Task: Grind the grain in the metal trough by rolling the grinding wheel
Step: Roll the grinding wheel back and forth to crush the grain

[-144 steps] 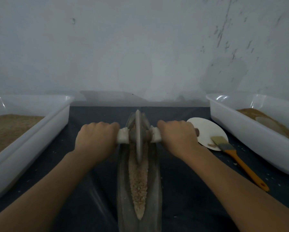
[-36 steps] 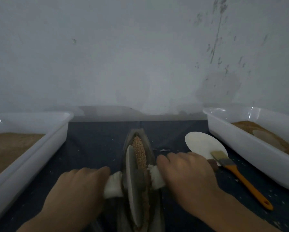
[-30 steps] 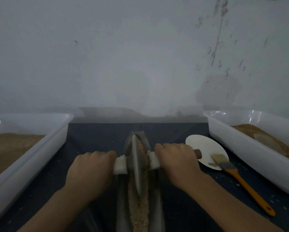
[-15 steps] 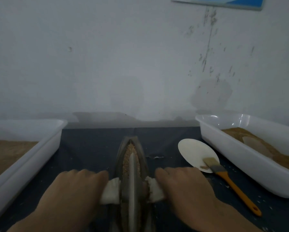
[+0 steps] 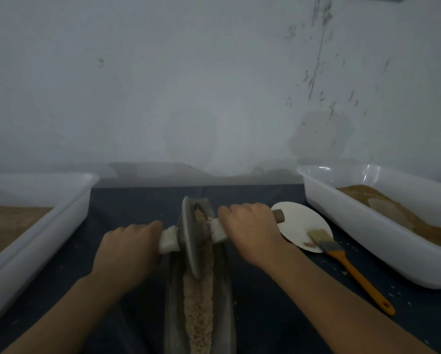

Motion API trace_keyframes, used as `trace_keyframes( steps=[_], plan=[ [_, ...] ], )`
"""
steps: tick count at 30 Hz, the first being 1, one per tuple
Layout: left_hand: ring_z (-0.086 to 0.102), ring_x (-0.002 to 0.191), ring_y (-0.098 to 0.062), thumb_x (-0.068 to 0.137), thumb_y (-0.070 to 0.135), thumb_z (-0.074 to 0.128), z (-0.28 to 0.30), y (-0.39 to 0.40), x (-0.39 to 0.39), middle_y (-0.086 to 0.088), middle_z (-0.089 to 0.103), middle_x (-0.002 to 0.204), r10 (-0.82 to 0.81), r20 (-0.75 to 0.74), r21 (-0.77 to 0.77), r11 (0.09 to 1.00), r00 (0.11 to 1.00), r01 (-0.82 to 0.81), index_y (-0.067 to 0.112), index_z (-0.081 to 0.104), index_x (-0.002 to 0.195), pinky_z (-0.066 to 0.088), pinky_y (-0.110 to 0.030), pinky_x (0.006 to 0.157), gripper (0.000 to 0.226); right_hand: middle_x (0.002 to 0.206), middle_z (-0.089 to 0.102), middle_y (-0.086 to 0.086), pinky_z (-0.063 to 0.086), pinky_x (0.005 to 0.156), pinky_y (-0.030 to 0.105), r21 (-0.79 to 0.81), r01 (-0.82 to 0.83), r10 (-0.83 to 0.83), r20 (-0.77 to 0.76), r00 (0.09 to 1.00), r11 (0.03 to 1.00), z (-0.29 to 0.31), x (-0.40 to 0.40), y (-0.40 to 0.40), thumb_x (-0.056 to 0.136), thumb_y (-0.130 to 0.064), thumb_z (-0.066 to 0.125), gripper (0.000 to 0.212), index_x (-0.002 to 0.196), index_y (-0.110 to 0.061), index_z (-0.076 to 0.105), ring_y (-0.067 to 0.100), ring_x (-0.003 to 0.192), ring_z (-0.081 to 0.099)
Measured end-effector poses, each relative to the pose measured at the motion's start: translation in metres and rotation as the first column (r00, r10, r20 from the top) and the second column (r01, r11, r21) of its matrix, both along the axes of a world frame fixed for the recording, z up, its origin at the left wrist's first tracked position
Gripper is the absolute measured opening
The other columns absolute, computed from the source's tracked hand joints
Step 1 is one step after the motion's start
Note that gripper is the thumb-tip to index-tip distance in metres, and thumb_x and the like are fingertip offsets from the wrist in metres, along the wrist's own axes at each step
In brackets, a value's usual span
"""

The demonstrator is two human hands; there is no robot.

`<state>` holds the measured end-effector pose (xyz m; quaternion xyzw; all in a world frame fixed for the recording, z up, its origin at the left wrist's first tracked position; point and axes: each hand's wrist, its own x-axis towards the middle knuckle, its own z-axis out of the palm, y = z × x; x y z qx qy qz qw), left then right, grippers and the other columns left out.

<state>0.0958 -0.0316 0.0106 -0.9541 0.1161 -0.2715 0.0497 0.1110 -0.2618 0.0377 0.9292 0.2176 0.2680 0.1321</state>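
Both my hands are gripping the axle handles of the grinding wheel (image 5: pixel 190 241), my left hand (image 5: pixel 127 250) wrapped round the left handle and my right hand (image 5: pixel 250 232) round the right one, and the wheel is standing tilted in the far end of the metal trough (image 5: pixel 224 297). Crushed grain (image 5: pixel 198 297) is lying along the trough's channel, which is running from the tabletop's (image 5: pixel 265 315) near edge toward its far edge at the middle. White tubs (image 5: pixel 367 226) are sitting at the left and right edges, with a round plate (image 5: pixel 300 223) and an orange-handled brush (image 5: pixel 352 270) lying beside the right one.
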Motion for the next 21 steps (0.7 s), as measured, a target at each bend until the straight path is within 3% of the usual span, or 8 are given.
trace_keyframes(
  steps=[3,4,6,9,11,13,17,21],
  plan=[
    [0.056,0.054,-0.016,0.068,0.042,0.067,0.006,-0.002,-0.024,0.008,0.050,0.060,-0.045,0.010,0.075,0.996,0.999,0.044,0.031,0.032,0.071,0.024,-0.028,0.048,0.038,0.080,0.062,-0.001,0.039,0.054,0.031,0.065,-0.018,0.022,-0.062,0.998,0.998,-0.012,-0.024,-0.012,0.073,-0.020,0.071,0.025,0.089,-0.021,0.051,0.021,0.067,0.060],
    [0.057,0.054,-0.016,0.064,0.043,0.069,0.009,-0.002,-0.033,0.008,0.047,0.058,-0.077,0.010,0.122,0.990,0.997,0.075,0.033,0.028,0.071,0.023,-0.028,0.048,0.042,0.075,0.061,-0.003,0.040,0.051,0.030,0.080,-0.027,0.032,-0.055,0.998,0.996,-0.015,-0.037,-0.015,0.068,-0.022,0.074,0.028,0.085,-0.022,0.052,0.019,0.063,0.060],
    [0.056,0.047,-0.016,0.048,0.045,0.075,0.018,-0.004,-0.053,0.008,0.041,0.051,-0.106,-0.041,0.190,0.975,0.994,0.112,0.035,0.026,0.069,0.020,-0.026,0.046,0.055,0.056,0.054,-0.005,0.027,0.040,0.026,0.113,-0.061,0.067,-0.042,0.997,0.992,-0.015,-0.065,-0.021,0.045,-0.026,0.084,0.041,0.069,-0.024,0.051,0.014,0.044,0.052],
    [0.053,0.037,-0.018,0.027,0.043,0.079,0.026,-0.004,-0.072,0.008,0.036,0.045,-0.136,-0.069,0.133,0.980,0.988,0.145,0.033,0.027,0.061,0.022,-0.022,0.044,0.063,0.047,0.046,-0.005,0.015,0.040,0.026,0.099,-0.091,0.091,0.001,0.996,0.991,-0.015,-0.090,-0.026,0.033,-0.029,0.084,0.047,0.062,-0.026,0.046,0.013,0.036,0.044],
    [0.058,0.046,-0.019,0.035,0.047,0.078,0.022,-0.002,-0.070,0.008,0.042,0.050,-0.110,-0.106,0.171,0.977,0.988,0.127,0.034,0.033,0.061,0.025,-0.025,0.047,0.054,0.049,0.047,-0.005,0.018,0.040,0.025,0.087,-0.074,0.076,-0.024,0.997,0.993,-0.014,-0.090,-0.027,0.036,-0.028,0.084,0.046,0.064,-0.025,0.047,0.013,0.037,0.045],
    [0.054,0.039,-0.023,0.029,0.038,0.083,0.019,-0.002,-0.063,0.004,0.046,0.048,-0.134,-0.095,0.147,0.978,0.986,0.147,0.031,0.041,0.060,0.022,-0.024,0.046,0.053,0.057,0.054,-0.004,0.026,0.042,0.027,0.080,-0.039,0.043,-0.058,0.997,0.996,-0.017,-0.077,-0.024,0.049,-0.027,0.083,0.040,0.071,-0.024,0.049,0.015,0.045,0.053],
    [0.046,0.033,-0.019,0.031,0.029,0.088,0.009,-0.003,-0.028,0.003,0.046,0.045,-0.077,-0.043,0.146,0.986,0.996,0.082,0.028,0.032,0.061,0.017,-0.021,0.044,0.063,0.070,0.062,-0.002,0.037,0.048,0.031,0.086,-0.016,0.019,-0.039,0.999,0.996,-0.018,-0.035,-0.017,0.066,-0.023,0.075,0.027,0.084,-0.020,0.054,0.021,0.058,0.060],
    [0.051,0.041,-0.019,0.054,0.034,0.082,0.003,-0.002,0.000,0.005,0.050,0.051,-0.023,0.006,0.099,0.995,1.000,0.023,0.028,0.036,0.064,0.023,-0.023,0.043,0.047,0.082,0.063,0.002,0.031,0.052,0.031,0.060,-0.020,0.020,0.006,1.000,0.998,-0.011,0.000,-0.008,0.074,-0.018,0.068,0.025,0.090,-0.018,0.049,0.024,0.068,0.061]
  ],
)
